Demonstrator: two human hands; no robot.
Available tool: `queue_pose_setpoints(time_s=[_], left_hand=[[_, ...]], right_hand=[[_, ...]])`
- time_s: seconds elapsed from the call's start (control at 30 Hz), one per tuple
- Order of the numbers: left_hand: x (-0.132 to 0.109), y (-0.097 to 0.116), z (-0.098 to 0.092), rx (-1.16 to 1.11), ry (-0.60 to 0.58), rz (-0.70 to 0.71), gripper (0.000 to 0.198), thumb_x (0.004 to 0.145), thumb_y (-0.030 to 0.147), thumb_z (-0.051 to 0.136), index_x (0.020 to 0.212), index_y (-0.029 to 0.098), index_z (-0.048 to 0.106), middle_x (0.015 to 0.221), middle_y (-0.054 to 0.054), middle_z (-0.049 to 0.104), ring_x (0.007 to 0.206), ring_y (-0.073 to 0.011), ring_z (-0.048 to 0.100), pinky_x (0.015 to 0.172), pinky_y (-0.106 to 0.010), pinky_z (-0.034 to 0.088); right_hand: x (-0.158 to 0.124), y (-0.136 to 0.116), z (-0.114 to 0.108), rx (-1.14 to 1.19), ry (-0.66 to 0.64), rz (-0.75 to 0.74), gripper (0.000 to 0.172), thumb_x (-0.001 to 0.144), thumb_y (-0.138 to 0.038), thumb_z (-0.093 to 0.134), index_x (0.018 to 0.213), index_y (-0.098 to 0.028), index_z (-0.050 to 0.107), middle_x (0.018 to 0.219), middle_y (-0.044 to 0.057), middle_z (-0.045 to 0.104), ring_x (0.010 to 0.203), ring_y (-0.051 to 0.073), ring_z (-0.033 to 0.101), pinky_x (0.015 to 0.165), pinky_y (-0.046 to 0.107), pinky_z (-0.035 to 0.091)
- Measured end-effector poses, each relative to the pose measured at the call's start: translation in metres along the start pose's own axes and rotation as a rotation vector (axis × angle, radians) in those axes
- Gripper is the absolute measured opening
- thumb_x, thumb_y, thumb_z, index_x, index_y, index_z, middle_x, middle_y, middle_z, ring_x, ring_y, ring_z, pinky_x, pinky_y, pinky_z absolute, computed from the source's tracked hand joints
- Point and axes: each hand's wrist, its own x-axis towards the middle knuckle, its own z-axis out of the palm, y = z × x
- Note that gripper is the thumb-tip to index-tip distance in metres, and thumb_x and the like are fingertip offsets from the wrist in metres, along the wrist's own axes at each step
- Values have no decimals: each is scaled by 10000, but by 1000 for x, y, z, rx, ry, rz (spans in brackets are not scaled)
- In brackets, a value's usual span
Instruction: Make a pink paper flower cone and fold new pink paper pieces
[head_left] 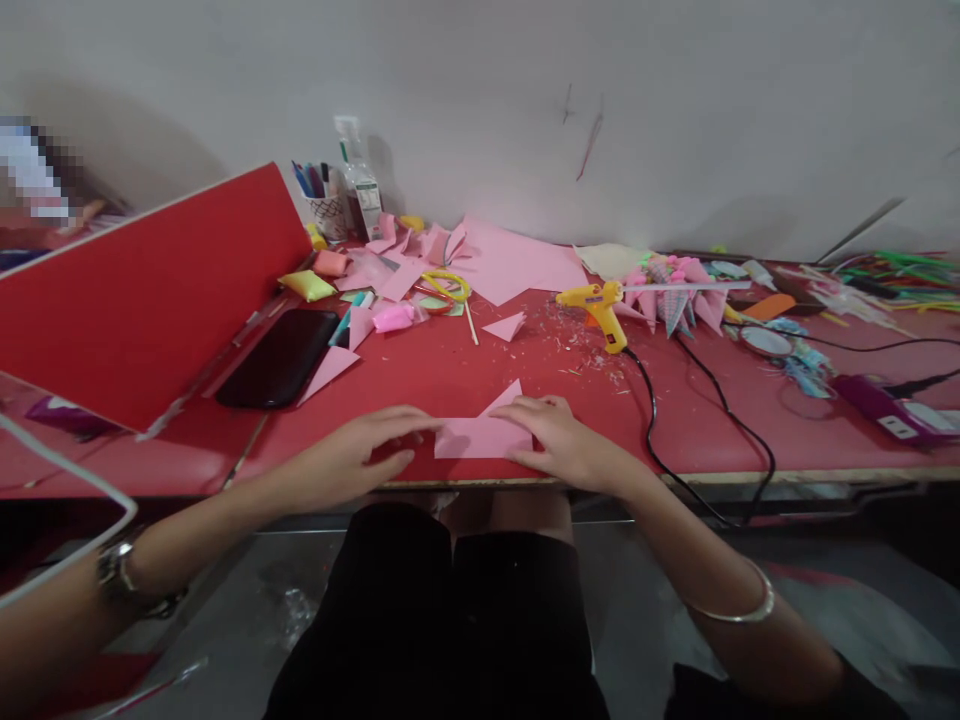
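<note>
A small piece of pink paper (476,440) lies at the table's front edge, partly folded, with a pointed corner sticking up at its upper right. My right hand (562,440) holds its right side, the fingers over the upper part and the thumb near the lower edge. On the other side, my left hand (367,450) has its fingers stretched out and apart, the fingertips at the paper's left edge. Beyond the paper lies a folded pink triangle (506,327). Another pink piece (330,372) rests beside a black phone (279,358).
A yellow glue gun (604,312) with a black cord lies right of centre, near pink paper cones (675,295). Larger pink sheets (510,260) lie by the wall. A red board (165,290) leans at left. A purple power strip (892,412) sits at right.
</note>
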Motion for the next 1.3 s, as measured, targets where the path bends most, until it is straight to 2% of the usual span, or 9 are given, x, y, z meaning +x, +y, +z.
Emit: queue_pose_setpoints(time_s=[0.17,0.23,0.33,0.43,0.53,0.63,0.83,1.03,1.3], left_hand=[[12,7,-6,39,172,-31,303,808,164,345,1077,149,483,1047,-59,564,937,-124,515,799,-249,429],[19,8,-6,116,171,35,280,813,168,346,1037,161,515,1015,-48,578,948,-135,505,824,-272,407],[34,8,-2,270,142,155,255,823,191,357,975,184,561,943,-31,601,927,-157,507,851,-324,369],[51,12,5,361,108,184,244,826,209,375,978,181,565,934,-36,597,881,-170,525,816,-336,376],[65,17,14,329,-13,113,242,822,201,374,966,163,566,867,-43,594,762,-152,552,661,-265,421],[72,18,22,292,-26,49,255,818,206,371,995,170,552,840,-45,576,706,-144,554,575,-235,421],[76,21,37,363,38,-75,263,840,230,358,1004,124,535,870,-71,575,777,-178,568,626,-263,443],[78,31,43,563,15,-139,351,861,281,351,1123,77,464,882,-112,569,788,-207,575,631,-286,445],[79,30,43,618,-6,-122,375,867,264,323,1170,67,422,867,-111,563,765,-205,583,579,-276,443]], right_hand=[[1,-2,-12,30,-1,-16,225,787,-135,425,963,-171,561,956,56,614,876,176,536,830,398,318],[2,0,-15,14,67,-20,207,786,-129,419,887,-176,593,889,48,594,855,168,528,831,396,314],[7,8,-18,-1,184,-9,222,743,-87,429,767,-175,631,940,67,517,936,183,485,853,391,315],[16,22,-17,52,244,-20,263,697,-35,413,674,-168,639,969,70,476,972,179,466,866,363,334],[22,37,-17,183,235,1,297,693,-24,376,675,-162,639,848,46,533,831,139,530,802,315,391],[23,44,-19,328,222,106,318,716,-40,340,680,-148,636,764,39,619,751,127,572,743,285,419],[22,39,-17,418,260,250,206,734,-196,446,717,-135,642,777,59,674,752,152,597,697,270,436],[20,37,-3,455,300,295,184,722,-159,429,763,-128,605,785,51,656,685,116,587,615,230,425],[14,36,9,343,368,283,196,720,-157,413,796,-153,594,705,26,637,605,116,560,574,218,395]])
